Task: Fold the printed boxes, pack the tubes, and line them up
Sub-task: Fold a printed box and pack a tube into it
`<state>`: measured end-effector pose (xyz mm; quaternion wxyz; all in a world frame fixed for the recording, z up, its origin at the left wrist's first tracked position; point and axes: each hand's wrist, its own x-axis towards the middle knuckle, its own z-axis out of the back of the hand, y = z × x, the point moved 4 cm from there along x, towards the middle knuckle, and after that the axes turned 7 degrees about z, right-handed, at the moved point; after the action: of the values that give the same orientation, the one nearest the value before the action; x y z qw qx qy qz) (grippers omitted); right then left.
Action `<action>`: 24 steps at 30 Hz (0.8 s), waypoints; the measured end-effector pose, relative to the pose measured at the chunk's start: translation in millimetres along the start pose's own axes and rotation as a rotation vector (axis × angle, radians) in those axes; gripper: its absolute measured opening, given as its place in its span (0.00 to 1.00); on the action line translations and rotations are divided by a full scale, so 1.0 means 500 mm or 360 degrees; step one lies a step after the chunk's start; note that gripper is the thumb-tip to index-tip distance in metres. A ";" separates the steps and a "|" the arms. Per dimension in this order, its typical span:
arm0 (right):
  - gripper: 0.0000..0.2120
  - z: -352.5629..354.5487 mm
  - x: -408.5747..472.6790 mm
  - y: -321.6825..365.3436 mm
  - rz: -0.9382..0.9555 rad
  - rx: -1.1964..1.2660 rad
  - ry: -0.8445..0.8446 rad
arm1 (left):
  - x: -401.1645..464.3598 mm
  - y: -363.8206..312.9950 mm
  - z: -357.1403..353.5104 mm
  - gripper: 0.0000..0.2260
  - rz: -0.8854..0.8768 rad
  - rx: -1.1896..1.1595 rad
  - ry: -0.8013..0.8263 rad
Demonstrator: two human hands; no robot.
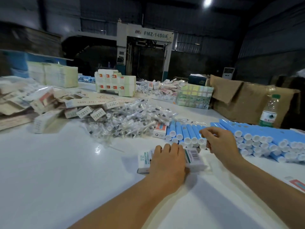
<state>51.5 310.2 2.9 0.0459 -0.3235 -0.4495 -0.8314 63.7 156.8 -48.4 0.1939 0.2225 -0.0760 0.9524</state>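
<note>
machine (145, 36) | sign: "FMZ-1450A" (pale panel) | box print: unreadable

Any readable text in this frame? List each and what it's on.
"FMZ-1450A": grey machine at the back.
Printed box under the left hand: barcode and green print, too blurred to read.
Water bottle label: blurred.
Flat printed cartons and box beside the blue tubes: too small to read.

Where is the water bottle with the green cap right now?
The water bottle stands upright at the far right of the white table, just behind the stacked blue tubes and against the brown paper-wrapped bundle.
</note>
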 end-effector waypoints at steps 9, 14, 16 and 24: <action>0.15 -0.312 0.131 0.121 0.0957 -0.1037 0.1079 | 0.015 0.013 -0.017 0.25 -0.0057 -0.0020 0.0077; 0.15 -0.415 0.157 0.087 0.1033 -0.1482 0.1234 | 0.024 0.014 -0.019 0.19 -0.0063 -0.0117 0.0158; 0.11 -0.428 0.161 0.081 0.1139 -0.1561 0.1203 | 0.025 0.015 -0.021 0.19 -0.0065 -0.0109 0.0185; 0.13 -0.352 0.179 0.129 0.0976 -0.0802 0.0874 | 0.031 0.021 -0.021 0.25 -0.0059 -0.0052 0.0163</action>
<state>-82.7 154.5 33.3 0.3260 -0.2108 -0.0891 -0.9173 42.3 154.9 -51.4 0.2186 0.1716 -0.0773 0.9575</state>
